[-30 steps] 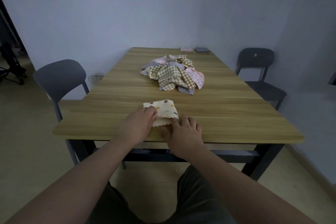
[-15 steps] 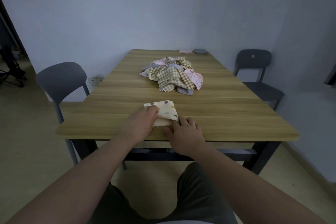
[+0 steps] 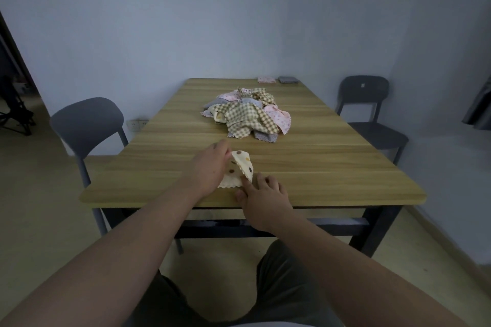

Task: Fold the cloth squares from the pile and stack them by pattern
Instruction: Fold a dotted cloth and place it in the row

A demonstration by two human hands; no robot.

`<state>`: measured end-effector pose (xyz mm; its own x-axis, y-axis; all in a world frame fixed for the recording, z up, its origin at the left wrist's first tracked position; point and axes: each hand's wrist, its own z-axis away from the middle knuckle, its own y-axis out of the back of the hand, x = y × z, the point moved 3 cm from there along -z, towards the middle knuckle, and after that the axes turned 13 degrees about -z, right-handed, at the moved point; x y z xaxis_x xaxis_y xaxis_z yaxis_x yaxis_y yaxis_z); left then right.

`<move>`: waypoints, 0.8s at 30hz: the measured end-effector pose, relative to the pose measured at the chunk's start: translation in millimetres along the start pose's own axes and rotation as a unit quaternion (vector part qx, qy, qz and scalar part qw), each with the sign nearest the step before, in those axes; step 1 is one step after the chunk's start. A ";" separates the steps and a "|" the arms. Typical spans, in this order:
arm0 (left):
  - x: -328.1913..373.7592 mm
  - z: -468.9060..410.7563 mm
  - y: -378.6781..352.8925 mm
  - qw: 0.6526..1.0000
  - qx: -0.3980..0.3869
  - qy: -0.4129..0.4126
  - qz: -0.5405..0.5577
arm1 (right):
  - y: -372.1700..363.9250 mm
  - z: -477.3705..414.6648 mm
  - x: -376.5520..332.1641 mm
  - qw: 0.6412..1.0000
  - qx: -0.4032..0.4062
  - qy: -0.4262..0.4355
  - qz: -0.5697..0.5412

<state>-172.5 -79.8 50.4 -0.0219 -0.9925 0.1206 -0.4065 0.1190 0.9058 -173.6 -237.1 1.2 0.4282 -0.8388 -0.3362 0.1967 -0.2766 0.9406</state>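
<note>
Dotted cloth (image 3: 242, 165) is lying by the table's (image 3: 318, 167) near edge, left hand (image 3: 210, 167) pinching its flap up, right hand (image 3: 263, 194) pressing it down with a fingertip. A slipping finger might be crumpling the fold.

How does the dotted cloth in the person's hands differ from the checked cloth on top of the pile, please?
The dotted cloth is cream with brown and orange dots; the checked cloth is tan-and-cream gingham. The left hand pinches the dotted cloth, half lifted, and the right hand touches its near corner; the checked cloth lies crumpled and untouched on the pile. Both have wavy-cut edges.
</note>
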 end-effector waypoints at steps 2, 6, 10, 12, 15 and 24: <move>-2.8 1.6 -1.6 1.000 -0.002 0.001 -0.006 | -0.4 0.1 -0.8 1.000 0.005 0.002 0.000; -9.4 3.3 -6.0 1.000 -0.004 0.010 -0.004 | 2.8 -2.1 1.8 0.999 0.028 -0.004 -0.017; -13.6 9.0 -14.3 1.000 -0.011 0.021 -0.003 | 4.7 -1.5 4.8 0.998 0.052 -0.007 -0.039; -14.5 11.5 -21.8 0.999 -0.020 0.026 -0.001 | 4.9 -0.3 5.1 0.998 0.055 -0.004 -0.036; -14.3 14.6 -28.6 0.999 -0.019 0.034 -0.004 | 7.6 2.0 3.4 0.998 0.052 0.005 -0.041; 4.4 -3.9 -0.9 0.998 0.065 0.003 0.005 | 25.8 -3.0 13.0 0.998 0.031 0.038 -0.039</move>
<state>-168.6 -84.1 51.7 -0.0220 -0.9909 0.1326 -0.5210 0.1245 0.8444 -160.3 -253.8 21.0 0.4788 -0.7764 -0.4097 0.1777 -0.3713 0.9113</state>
